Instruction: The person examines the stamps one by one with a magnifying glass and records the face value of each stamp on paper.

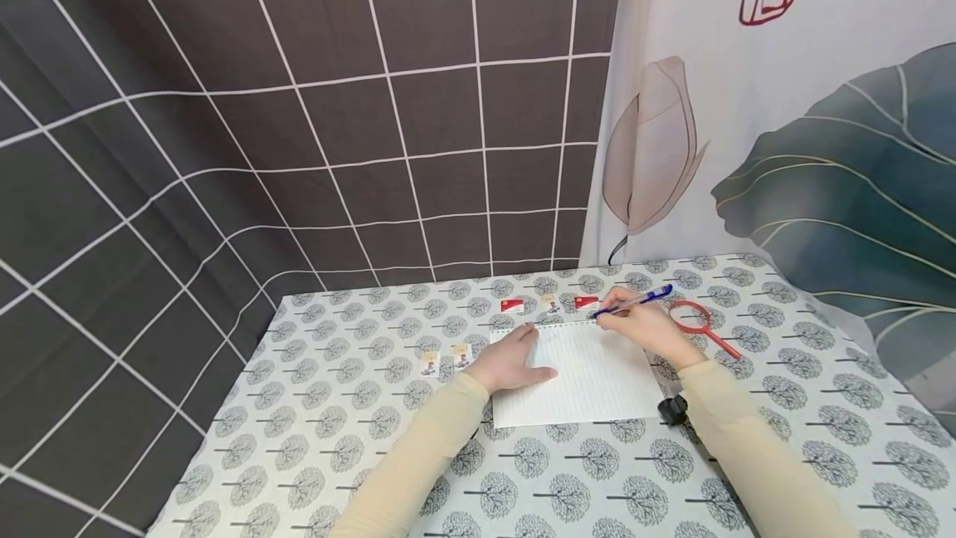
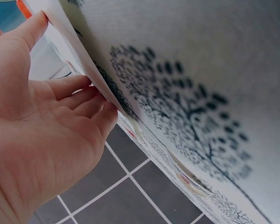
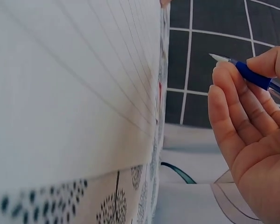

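Note:
A lined sheet of paper point(image 1: 590, 384), with a row of holes along its far edge, lies on the table. My left hand point(image 1: 514, 362) rests on its left part, thumb spread; in the left wrist view the fingers point(image 2: 79, 95) touch the paper. Over the far right part of the sheet, my right hand point(image 1: 635, 324) pinches a blue pen point(image 1: 642, 300) between thumb and fingers. The right wrist view shows the tip of the pen point(image 3: 254, 74) apart from the paper point(image 3: 70, 102). I cannot make out clear writing on the sheet.
Two red-and-white cards point(image 1: 512, 305) and a picture card point(image 1: 550, 303) lie beyond the paper. Two more picture cards, one a small card point(image 1: 430, 364), lie left of it. A red magnifying glass point(image 1: 705, 328) sits right of my right hand. Curtains hang behind the tree-patterned tablecloth point(image 1: 336, 397).

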A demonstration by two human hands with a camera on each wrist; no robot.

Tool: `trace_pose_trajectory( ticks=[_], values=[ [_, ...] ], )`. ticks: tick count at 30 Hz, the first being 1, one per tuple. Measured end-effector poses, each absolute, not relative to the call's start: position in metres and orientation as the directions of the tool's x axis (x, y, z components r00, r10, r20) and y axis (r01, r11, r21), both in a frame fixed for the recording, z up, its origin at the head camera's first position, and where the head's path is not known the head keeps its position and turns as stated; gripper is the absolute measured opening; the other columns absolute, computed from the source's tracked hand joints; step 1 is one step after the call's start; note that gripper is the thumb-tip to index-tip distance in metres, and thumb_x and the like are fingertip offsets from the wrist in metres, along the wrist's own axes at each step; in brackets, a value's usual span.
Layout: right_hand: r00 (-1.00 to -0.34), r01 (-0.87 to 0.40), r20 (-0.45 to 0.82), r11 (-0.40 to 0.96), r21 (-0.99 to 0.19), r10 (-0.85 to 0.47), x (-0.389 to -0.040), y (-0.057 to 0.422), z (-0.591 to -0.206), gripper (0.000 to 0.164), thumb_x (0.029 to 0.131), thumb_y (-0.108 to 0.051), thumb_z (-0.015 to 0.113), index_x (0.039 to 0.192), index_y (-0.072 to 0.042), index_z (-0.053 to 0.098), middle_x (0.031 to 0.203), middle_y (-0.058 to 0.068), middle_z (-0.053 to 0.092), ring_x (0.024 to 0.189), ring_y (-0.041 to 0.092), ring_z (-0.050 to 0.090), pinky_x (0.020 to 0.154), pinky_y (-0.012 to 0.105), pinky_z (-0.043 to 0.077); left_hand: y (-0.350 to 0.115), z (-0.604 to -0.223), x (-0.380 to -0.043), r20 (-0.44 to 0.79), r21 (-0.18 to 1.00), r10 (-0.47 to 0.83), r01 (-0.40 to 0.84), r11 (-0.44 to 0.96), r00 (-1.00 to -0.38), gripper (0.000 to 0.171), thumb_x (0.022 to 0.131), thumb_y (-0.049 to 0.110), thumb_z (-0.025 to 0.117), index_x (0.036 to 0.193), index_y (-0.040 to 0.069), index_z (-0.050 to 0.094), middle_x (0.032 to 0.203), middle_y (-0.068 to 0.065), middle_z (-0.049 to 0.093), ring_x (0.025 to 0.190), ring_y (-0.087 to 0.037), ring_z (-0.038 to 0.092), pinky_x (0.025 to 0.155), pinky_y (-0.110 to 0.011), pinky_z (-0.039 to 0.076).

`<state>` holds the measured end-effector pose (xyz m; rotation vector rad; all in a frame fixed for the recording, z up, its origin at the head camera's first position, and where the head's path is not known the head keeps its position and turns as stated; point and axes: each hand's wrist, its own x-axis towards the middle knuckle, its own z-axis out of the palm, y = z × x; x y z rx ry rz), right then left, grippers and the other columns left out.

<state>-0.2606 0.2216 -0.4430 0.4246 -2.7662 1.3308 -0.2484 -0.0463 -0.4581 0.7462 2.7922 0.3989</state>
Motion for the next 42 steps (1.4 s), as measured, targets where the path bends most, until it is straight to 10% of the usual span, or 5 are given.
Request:
trace_pose_trajectory(
  ticks=[42],
  values=[
    [-0.912,-0.380,0.188,0.578,-0.722,-0.364,-0.273,0.187,-0.458,0.008,0.087,-0.006,0.069,0.089,-0.007,0.062,0.085,0.005,0.069,0.081,0.021,0.065,0.076,0.037,0.056,-0.047,-0.462,-0.251,-0.138,0.309,0.514,0.457,0.834,-0.846,0.091,0.093,0.060,0.061,0.155,0.000,0.034,0.164,-0.011,0.027,0.150,-0.026,0.029,0.121,-0.037,0.029]
  ],
)
